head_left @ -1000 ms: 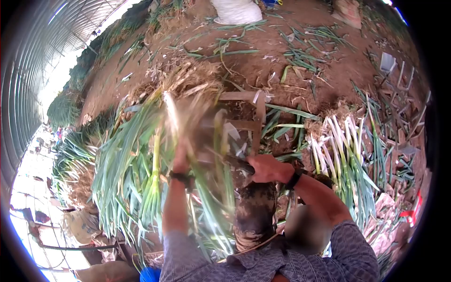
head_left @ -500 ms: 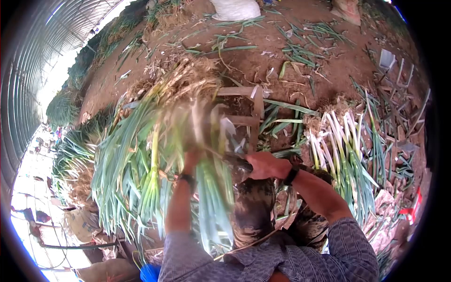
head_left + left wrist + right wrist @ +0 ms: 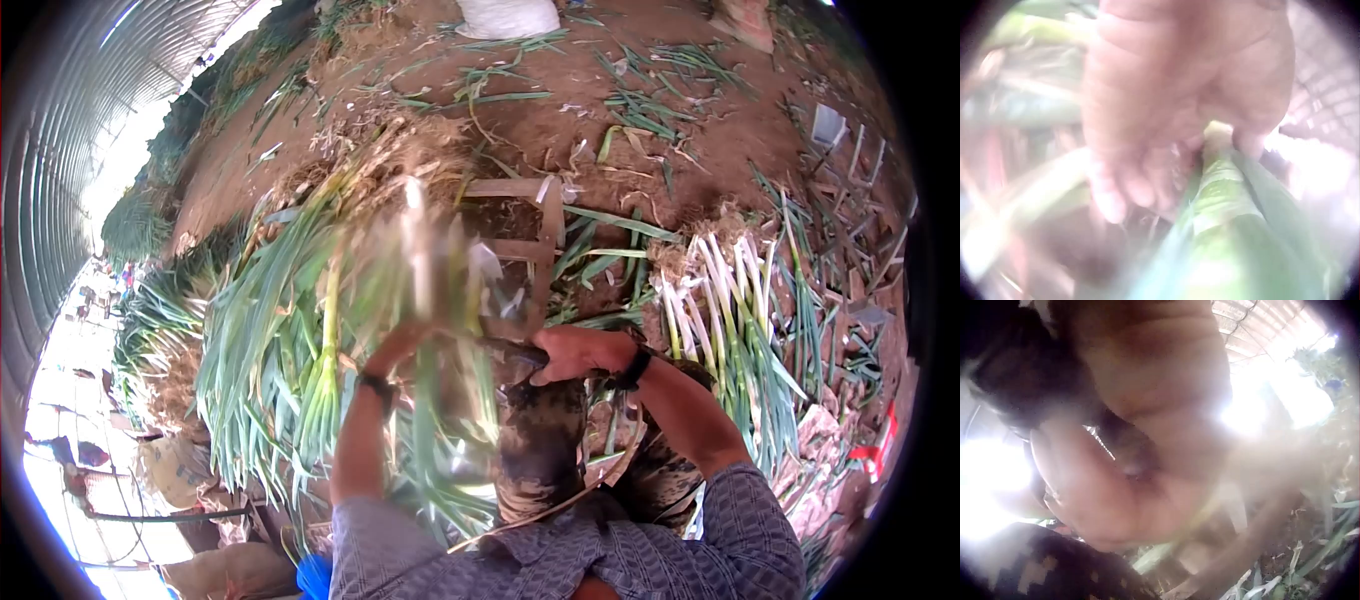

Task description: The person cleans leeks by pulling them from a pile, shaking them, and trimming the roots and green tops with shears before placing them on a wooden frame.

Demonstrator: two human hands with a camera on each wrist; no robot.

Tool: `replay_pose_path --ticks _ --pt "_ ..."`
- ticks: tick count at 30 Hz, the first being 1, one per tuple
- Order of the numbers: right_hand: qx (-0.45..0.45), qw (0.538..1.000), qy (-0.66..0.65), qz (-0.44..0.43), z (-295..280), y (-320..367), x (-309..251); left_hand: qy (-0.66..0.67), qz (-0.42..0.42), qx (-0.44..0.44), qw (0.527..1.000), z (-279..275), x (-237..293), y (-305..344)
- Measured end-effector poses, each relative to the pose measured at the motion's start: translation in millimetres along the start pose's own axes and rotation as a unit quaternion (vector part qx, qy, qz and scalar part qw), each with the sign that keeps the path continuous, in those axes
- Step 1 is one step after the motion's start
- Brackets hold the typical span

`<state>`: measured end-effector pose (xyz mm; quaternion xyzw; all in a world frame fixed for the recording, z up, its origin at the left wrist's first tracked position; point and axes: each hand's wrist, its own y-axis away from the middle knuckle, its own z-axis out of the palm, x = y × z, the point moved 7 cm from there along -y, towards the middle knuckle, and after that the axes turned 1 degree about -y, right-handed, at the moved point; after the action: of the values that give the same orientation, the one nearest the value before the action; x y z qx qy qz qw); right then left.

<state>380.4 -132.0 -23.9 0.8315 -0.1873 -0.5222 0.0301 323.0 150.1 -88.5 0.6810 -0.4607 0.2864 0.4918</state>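
Note:
My left hand grips a long green onion, whose pale stalk points away from me and is blurred. In the left wrist view, its green stem runs out from the fingers and palm. My right hand grips a dark tool, its front end directed toward the onion. The right wrist view shows fingers curled round this dark tool, with its exact kind unclear. Beneath the left forearm lies a heap of unstripped green onions, roots facing away.
A wooden frame stands ahead. Right of it lies a pile of white-stalked green onions. Loose leaves litter the dirt floor, with a white sack at the back. A tan hose or cord crosses my lap.
The onion's stalk has swung from leaning left to nearly upright in the head view. My left hand has shifted slightly toward the tool, while the right hand has barely moved.

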Motion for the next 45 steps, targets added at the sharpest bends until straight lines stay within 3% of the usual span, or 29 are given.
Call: replay_pose_path --ticks 3,4,9,11,12,13,14,16,19,21,23,24,30,32,34,36,38,42,44,45 --pt "0.057 0.998 0.031 -0.003 -5.2 4.8 0.1 -0.194 -0.043 0.026 0.980 -1.6 -23.4 -4.2" --pt "0.064 0.997 0.048 0.008 -3.7 3.9 5.7 -0.167 0.095 0.054 0.980 7.3 -9.6 -4.2" --pt "0.054 0.996 0.061 0.022 -3.6 4.3 3.5 -0.422 0.029 0.157 0.892 28.9 -39.9 -2.0" --pt "0.053 0.998 0.045 0.007 -6.0 5.1 -4.2 -0.414 -0.007 0.192 0.890 24.7 -47.5 -2.8" --pt "0.051 0.998 0.043 0.006 -6.8 6.0 -5.7 -0.321 -0.007 0.119 0.940 29.1 -6.0 12.0" --pt "0.045 0.998 0.050 0.016 -5.2 7.3 -5.2 -0.240 0.030 0.062 0.968 20.6 -26.6 3.7" --pt "0.044 0.998 0.049 0.011 -6.5 7.1 -5.8 -0.157 0.066 0.006 0.985 0.3 -63.7 -11.0" --pt "0.043 0.998 0.034 -0.014 -6.2 8.2 -7.9 0.065 0.096 -0.037 0.993 -12.2 -42.4 7.7" --pt "0.067 0.997 0.040 -0.022 -3.4 14.4 -28.1 0.038 0.125 0.035 0.991 -9.7 -18.6 22.3" --pt "0.094 0.992 0.084 -0.016 -2.7 17.2 -30.6 -0.230 0.241 0.045 0.942 -17.0 -80.0 -17.1" --pt "0.113 0.983 0.142 -0.013 6.7 14.8 -17.7 -0.350 0.235 0.102 0.901 -3.5 -61.2 -16.1" --pt "0.095 0.985 0.146 0.010 5.8 16.4 -19.7 -0.329 0.316 0.118 0.882 0.4 -53.4 -12.3" --pt "0.106 0.982 0.155 0.003 1.1 4.0 -21.7 -0.123 0.203 0.117 0.964 -9.0 -54.4 5.1" --pt "0.094 0.979 0.183 -0.017 4.2 -2.2 -26.3 0.011 0.236 0.086 0.968 -17.1 -112.7 -23.1" --pt "0.076 0.982 0.173 -0.002 9.0 -7.8 -26.6 -0.073 0.302 0.092 0.946 -19.9 -113.4 -20.1" --pt "0.063 0.987 0.143 0.047 10.7 -13.3 -24.2 -0.368 0.380 0.127 0.839 -15.2 -99.8 -10.4" --pt "0.050 0.985 0.152 0.072 10.2 -17.7 -25.8 -0.268 0.326 0.162 0.892 -9.8 -76.0 -6.9" --pt "0.092 0.984 0.153 -0.010 12.9 -19.3 -19.8 -0.056 0.231 0.143 0.961 -12.0 -80.9 -13.5" --pt "0.084 0.983 0.162 -0.015 23.9 -22.8 -11.1 0.153 0.161 0.120 0.968 -13.0 -84.2 -16.0" --pt "0.092 0.982 0.164 -0.012 26.8 -21.2 -9.8 0.157 0.152 0.117 0.969 -11.6 -91.7 -16.4"
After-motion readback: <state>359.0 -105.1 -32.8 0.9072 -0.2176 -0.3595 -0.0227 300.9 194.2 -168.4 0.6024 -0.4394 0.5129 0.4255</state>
